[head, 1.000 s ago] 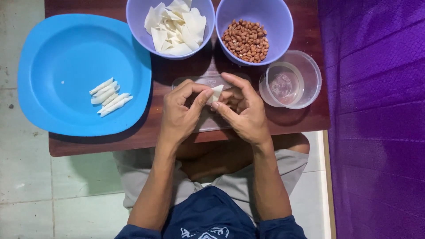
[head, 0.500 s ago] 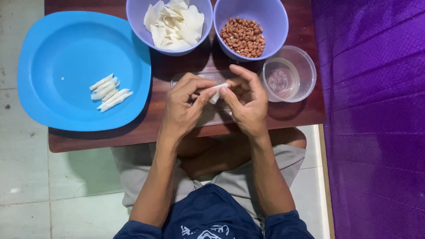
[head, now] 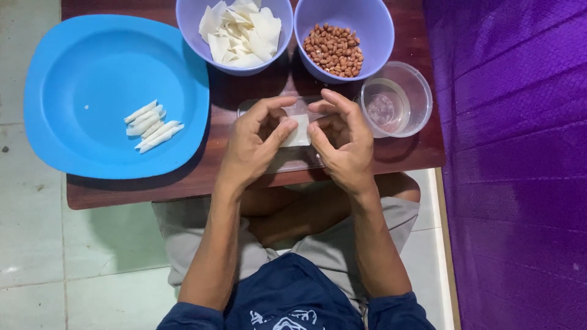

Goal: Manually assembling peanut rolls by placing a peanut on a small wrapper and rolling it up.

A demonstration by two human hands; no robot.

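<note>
A home, set up for making snacks by hand. A low wooden table (head: 244,177) stands on a pale tiled floor (head: 36,244), the person sitting cross-legged at its near edge. Plastic bowls (head: 235,64) and a blue plate (head: 73,146) crowd its far edge, purple cloth (head: 507,153) alongside.

On the table (head: 244,183) a plate (head: 73,79) sits at the left with rolled wrappers (head: 150,126) lying in it. Behind the hands stand a bowl of wrapper sheets (head: 238,33) and, to its right, a bowl of peanuts (head: 333,50). A clear tub (head: 394,98) sits right of the hands.
</note>
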